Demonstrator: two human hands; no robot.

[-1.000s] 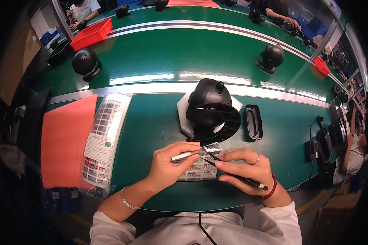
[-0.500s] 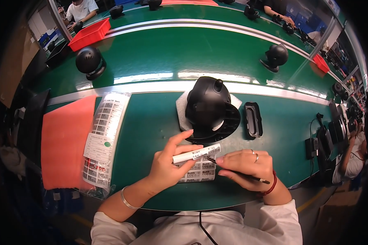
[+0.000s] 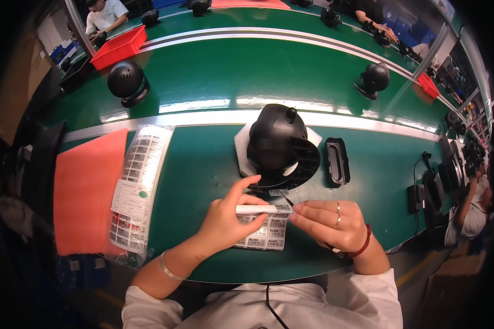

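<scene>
A green bench [image 3: 214,164] ran under the hands, with a black dome [image 3: 280,145] at its middle. The tool in the right hand [image 3: 332,225] was mostly hidden; only a dark tip showed, and what it was could not be told. Just below the dome, the left hand [image 3: 225,219] pinched a white strip [image 3: 256,209] between thumb and fingers, above a label sheet [image 3: 260,233]. The right fingers were curled, their tips touching the strip's end.
</scene>
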